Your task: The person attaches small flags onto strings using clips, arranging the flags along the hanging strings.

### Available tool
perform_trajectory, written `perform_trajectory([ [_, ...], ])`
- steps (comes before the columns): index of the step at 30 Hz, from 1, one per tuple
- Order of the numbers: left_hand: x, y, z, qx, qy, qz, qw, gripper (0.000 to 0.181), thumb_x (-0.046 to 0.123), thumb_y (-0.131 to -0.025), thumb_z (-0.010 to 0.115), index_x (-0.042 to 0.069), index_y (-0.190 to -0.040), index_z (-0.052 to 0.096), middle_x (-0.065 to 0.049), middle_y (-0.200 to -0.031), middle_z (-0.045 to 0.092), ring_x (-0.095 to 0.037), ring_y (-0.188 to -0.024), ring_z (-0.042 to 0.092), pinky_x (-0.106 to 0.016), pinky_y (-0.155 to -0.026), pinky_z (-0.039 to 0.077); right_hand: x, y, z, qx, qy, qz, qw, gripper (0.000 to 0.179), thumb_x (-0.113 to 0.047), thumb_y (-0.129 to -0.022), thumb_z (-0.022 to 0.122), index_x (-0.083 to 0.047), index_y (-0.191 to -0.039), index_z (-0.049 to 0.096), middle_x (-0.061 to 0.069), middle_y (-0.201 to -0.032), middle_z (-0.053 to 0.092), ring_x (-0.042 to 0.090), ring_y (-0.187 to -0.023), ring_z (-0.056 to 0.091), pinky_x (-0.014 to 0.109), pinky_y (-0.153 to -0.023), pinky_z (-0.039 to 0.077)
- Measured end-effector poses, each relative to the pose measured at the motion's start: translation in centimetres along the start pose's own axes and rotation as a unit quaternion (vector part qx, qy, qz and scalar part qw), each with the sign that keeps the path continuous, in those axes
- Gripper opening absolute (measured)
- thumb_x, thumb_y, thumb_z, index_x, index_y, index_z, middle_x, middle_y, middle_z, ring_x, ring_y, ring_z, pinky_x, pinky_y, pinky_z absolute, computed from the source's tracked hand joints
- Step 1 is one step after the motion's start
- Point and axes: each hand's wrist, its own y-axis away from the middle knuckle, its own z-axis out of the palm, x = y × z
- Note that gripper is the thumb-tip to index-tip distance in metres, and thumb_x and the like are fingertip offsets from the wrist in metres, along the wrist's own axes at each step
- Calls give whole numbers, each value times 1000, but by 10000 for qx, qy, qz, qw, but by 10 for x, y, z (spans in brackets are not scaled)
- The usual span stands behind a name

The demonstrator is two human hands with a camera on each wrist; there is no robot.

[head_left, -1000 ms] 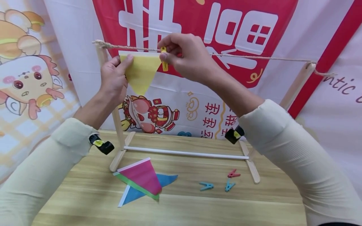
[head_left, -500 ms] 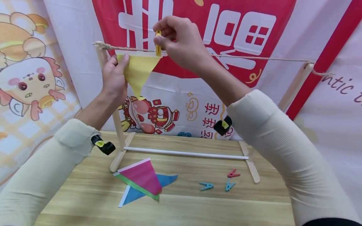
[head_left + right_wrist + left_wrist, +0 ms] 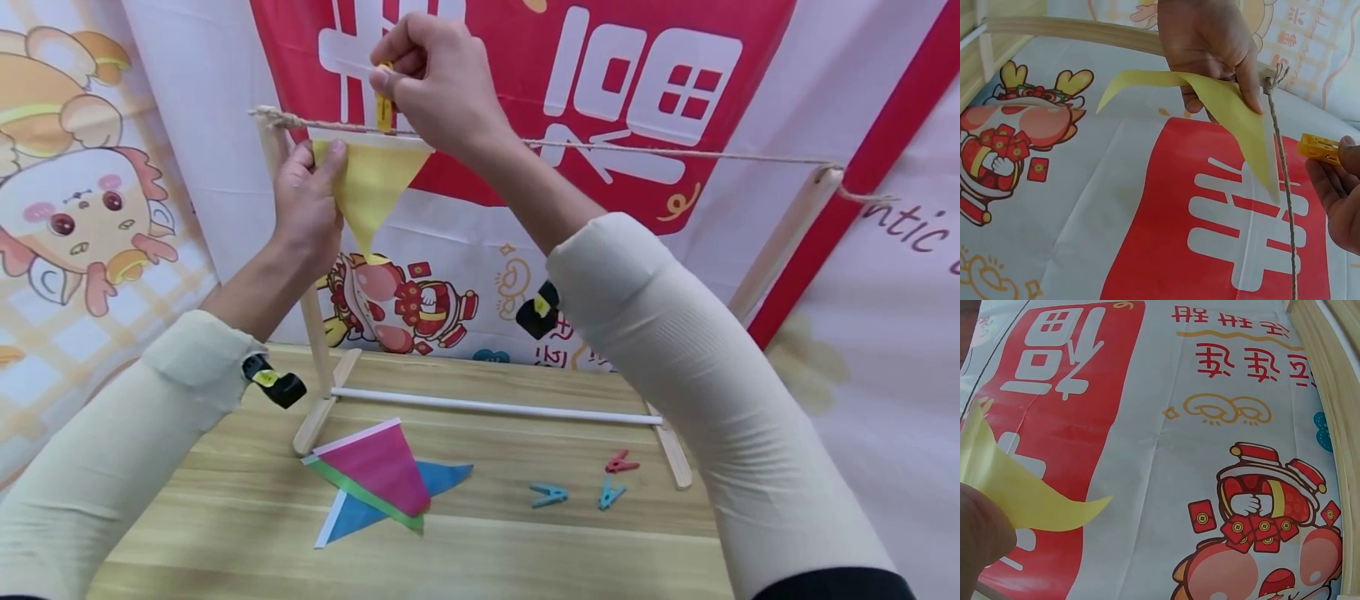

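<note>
A yellow triangular pennant (image 3: 378, 179) with a white top edge hangs point down just below the twine (image 3: 645, 150). My left hand (image 3: 306, 200) pinches its upper left corner between thumb and fingers, close to the left post. Above the twine, my right hand (image 3: 450, 87) pinches a yellow clothespin (image 3: 384, 112) upright, its jaw end pointing down. In the right wrist view the clothespin (image 3: 1319, 149) stands apart from the twine (image 3: 1285, 169), and the pennant (image 3: 1235, 112) lies on the twine's other side. The left wrist view shows the pennant's tip (image 3: 1079, 515) curling.
The twine is tied between two wooden posts (image 3: 783, 242), joined below by a white rod (image 3: 495, 406). On the table (image 3: 525, 550) lie pink (image 3: 378, 467), green and blue (image 3: 356, 518) pennants, overlapping. A red clothespin (image 3: 621, 462) and two blue clothespins (image 3: 548, 495) lie to their right.
My right hand has risen and moved left with the yellow clothespin, from beside the pennant's right corner to above the twine. My left hand keeps its pinch with little movement.
</note>
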Motion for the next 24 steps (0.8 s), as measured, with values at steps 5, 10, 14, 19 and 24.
perform_trajectory([
  [5,-2,2,0,-105,14,92,9999,44,32,-112,68,15,-151,59,-3,-146,67,-21,-137,70,-28,-107,65,1,-7,8,149,9,173,9997,20,-18,-110,72,-5,-125,77,9,-125,77,7,-98,67,14,-103,60],
  [10,-3,3,0,-178,-37,167,9997,45,32,-111,68,16,-153,58,-2,-146,67,-21,-138,70,-28,-109,64,3,-12,13,237,28,219,9995,19,-18,-111,71,-5,-122,79,9,-125,78,7,-97,67,14,-103,60],
  [14,-1,1,1,-223,32,213,9995,45,29,-113,65,16,-156,58,-2,-147,67,-21,-138,68,-27,-109,64,6,-15,16,230,-46,265,9994,18,-17,-111,72,-4,-121,80,9,-124,77,7,-97,67,14,-102,61],
  [19,0,-1,0,-223,110,122,9996,45,28,-114,64,14,-156,58,-2,-146,67,-20,-136,68,-26,-107,64,8,-17,20,171,-54,234,9996,18,-16,-110,73,-4,-119,82,10,-123,78,7,-95,67,14,-100,61],
  [24,1,-2,-2,-201,119,91,9997,42,28,-114,64,14,-153,61,-3,-144,67,-20,-134,68,-25,-106,64,8,-17,24,45,10,172,9998,17,-16,-111,71,-4,-117,83,9,-120,78,7,-93,66,15,-98,62],
])
